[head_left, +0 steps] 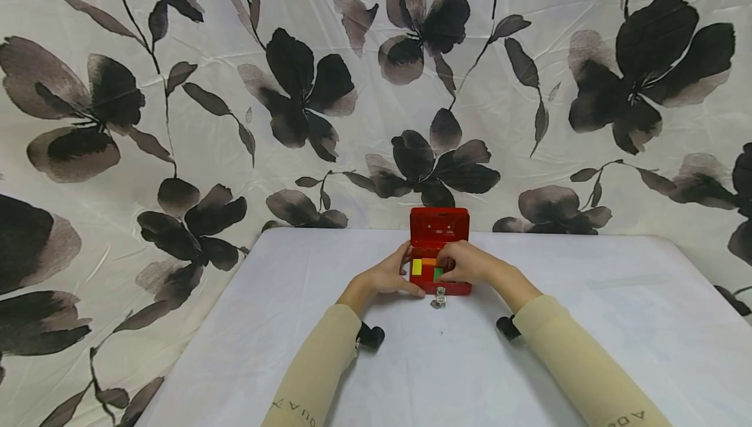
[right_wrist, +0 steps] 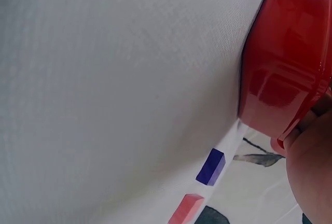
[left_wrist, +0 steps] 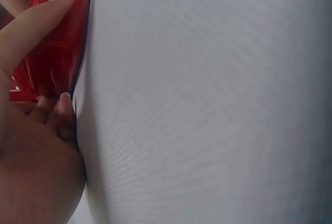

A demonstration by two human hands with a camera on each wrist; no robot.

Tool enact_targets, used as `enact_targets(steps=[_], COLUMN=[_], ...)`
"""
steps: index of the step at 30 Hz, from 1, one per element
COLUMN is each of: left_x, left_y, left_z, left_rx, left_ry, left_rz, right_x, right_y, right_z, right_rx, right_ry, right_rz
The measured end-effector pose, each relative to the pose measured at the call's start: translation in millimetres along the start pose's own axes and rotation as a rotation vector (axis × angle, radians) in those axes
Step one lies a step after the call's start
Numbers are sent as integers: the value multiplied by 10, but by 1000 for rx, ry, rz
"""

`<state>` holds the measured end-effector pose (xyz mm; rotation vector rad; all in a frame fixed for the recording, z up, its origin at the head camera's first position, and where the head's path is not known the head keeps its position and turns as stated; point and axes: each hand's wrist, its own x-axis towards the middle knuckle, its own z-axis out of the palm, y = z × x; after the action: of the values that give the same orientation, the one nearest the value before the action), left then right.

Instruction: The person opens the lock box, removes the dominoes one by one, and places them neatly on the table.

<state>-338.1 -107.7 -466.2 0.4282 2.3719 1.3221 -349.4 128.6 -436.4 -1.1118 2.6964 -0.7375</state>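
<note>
A small red metal cash box (head_left: 461,288) stands on the table with its lid (head_left: 439,226) raised. Inside are a yellow block (head_left: 417,267), an orange block (head_left: 429,262) and a green block (head_left: 438,273). My left hand (head_left: 388,275) holds the box at its left side, thumb on the front face and fingers along the side. From the right, my right hand (head_left: 467,262) reaches over the rim into the box, its thumb and index finger about the green block. Its other fingers are partly hidden. Keys (head_left: 438,300) hang at the front lock.
A white cloth covers the table (head_left: 411,375). In the right wrist view, a purple block (right_wrist: 210,167) and a pink block (right_wrist: 186,209) lie near the table's far edge. Behind the table hangs a flower-patterned curtain (head_left: 364,107).
</note>
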Motion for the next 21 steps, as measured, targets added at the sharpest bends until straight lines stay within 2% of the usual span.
enact_targets(steps=[6, 21], left_x=[10, -38], left_y=[-5, 24], left_z=[7, 2], left_rx=[-15, -11], left_ry=[-3, 2], left_rz=[14, 0], right_x=[16, 32], right_y=[-5, -50], right_z=[5, -15], right_rx=[-31, -97], right_ry=[-5, -59], right_rz=[24, 45])
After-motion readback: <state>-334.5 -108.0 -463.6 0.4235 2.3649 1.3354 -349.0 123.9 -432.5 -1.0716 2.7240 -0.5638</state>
